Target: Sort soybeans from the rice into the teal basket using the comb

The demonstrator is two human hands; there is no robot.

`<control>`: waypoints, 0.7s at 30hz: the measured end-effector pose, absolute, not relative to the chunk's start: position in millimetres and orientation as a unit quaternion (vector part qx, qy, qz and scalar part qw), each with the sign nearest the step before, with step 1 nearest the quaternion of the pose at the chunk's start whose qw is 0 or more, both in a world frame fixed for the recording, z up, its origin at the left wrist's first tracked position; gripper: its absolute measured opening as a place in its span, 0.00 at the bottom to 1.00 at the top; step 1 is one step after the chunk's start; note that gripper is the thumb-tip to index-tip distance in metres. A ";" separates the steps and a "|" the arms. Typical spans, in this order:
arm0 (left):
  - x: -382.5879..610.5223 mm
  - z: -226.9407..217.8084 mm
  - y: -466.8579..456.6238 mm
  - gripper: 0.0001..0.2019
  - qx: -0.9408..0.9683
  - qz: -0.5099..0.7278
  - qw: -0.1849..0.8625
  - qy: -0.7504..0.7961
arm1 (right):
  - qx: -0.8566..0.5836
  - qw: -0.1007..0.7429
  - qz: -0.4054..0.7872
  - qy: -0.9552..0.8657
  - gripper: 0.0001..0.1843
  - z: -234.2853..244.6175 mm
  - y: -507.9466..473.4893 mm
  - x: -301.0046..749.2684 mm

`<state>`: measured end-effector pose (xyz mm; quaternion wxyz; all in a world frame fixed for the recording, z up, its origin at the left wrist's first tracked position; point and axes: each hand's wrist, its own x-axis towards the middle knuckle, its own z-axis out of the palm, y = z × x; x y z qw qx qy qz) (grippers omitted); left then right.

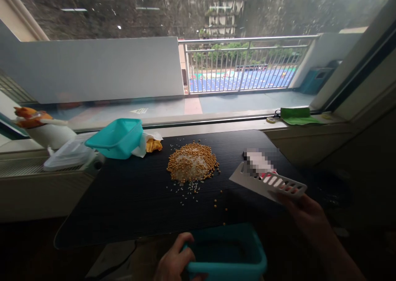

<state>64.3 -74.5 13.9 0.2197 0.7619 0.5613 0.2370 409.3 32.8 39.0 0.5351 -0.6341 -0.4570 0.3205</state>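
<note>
My left hand [177, 258] is closed over the left rim of a turquoise plastic bin [227, 268], held just below the table's front edge. The bin's inside is dark and its contents cannot be made out. On the right, my right hand [305, 208] grips a flat white slotted scraper [258, 185] by its slotted end, with its plain edge pointing left above the table. A pile of yellow soybeans [198, 151] mixed with white rice-like grains [189, 167] lies mid-table, apart from both hands. Stray beans and grains are scattered in front of it.
The black table [133, 198] stands against a window sill. A second turquoise bin [119, 138] is tilted at back left, beside a crumpled orange cloth [154, 145] and a clear plastic lid [66, 159]. A blurred-out item [258, 160] lies at right; a green cloth [298, 116] rests on the sill.
</note>
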 end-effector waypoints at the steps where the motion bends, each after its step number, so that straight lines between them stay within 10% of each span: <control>1: 67.1 15.1 -74.7 0.09 0.761 0.241 0.226 0.559 | -0.633 0.532 0.339 -0.448 0.20 40.0 22.7 410.6; 21: 86.6 22.5 -80.9 0.07 0.738 0.296 0.246 0.555 | -0.561 0.490 0.461 -0.483 0.19 44.2 17.1 411.8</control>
